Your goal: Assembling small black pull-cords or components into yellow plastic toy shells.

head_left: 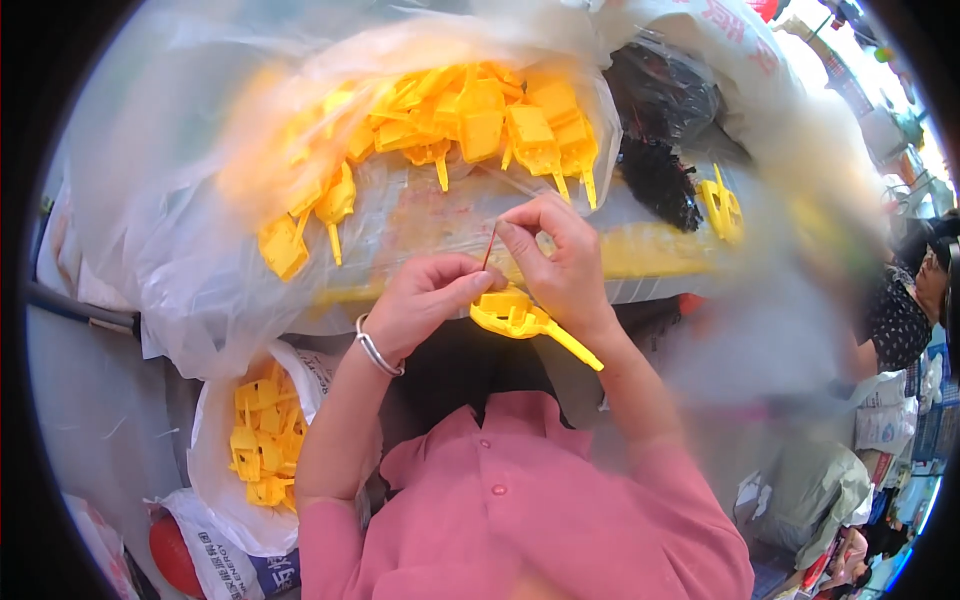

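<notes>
A yellow plastic part (515, 316) with a hollow body and a long tapering stem is held before my chest, its stem pointing down to the right. My left hand (432, 298) is closed, its thumb and fingers pinching at the part's upper edge. Between my hands stretches a thin dark red wire-like strand (489, 248). Its upper end is pinched by the thumb and forefinger of my right hand (560, 255); the lower end meets my left fingertips. The remaining right fingers are curled above the yellow part. Where the strand joins the part is hidden by my fingers.
A heap of similar yellow parts (480, 115) lies in clear plastic sheeting on the worktable (400, 220). To its right are a black bristly bundle (660, 185) and a single yellow piece (720, 205). A white sack (215, 440) of yellow parts stands lower left. Another person (895, 315) is at far right.
</notes>
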Available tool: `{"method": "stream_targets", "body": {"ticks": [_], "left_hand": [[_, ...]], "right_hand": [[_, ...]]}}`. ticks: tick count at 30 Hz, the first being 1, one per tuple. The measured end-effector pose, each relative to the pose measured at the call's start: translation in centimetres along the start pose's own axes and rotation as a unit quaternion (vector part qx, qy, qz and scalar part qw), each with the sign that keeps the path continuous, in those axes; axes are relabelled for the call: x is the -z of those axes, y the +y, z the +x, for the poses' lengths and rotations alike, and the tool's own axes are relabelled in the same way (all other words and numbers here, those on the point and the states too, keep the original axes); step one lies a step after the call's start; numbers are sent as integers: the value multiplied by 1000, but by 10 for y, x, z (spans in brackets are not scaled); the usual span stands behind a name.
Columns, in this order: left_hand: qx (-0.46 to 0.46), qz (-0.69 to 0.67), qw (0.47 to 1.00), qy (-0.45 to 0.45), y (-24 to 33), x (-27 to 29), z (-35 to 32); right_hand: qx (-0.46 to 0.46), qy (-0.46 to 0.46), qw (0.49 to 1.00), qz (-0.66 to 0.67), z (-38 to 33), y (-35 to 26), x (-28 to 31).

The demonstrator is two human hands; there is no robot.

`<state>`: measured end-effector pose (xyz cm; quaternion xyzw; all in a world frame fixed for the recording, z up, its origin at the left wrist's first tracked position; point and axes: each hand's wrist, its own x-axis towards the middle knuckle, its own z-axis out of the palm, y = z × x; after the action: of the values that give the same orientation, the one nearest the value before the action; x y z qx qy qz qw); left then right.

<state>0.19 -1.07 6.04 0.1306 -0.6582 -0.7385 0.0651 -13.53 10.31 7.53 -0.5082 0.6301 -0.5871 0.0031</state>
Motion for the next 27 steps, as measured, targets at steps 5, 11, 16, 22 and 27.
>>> {"method": "stream_targets", "body": {"ticks": [5,11,16,22,27], "left_hand": [[-110,60,992,28,16,3,-9],[-90,-61,993,54,13,-3,-8],[-71,-47,994,73,18,-5,-11],[-77,174,965,180,22,41,-77],[151,257,886,356,3,132,-232]], "right_hand": [[-7,-16,998,66,10,-13,2],[68,53,995,42,7,-13,-10],[88,65,993,34,4,-17,-17],[-32,-19,999,16,5,1,-12],[-136,10,909,-394,29,81,25]]}}
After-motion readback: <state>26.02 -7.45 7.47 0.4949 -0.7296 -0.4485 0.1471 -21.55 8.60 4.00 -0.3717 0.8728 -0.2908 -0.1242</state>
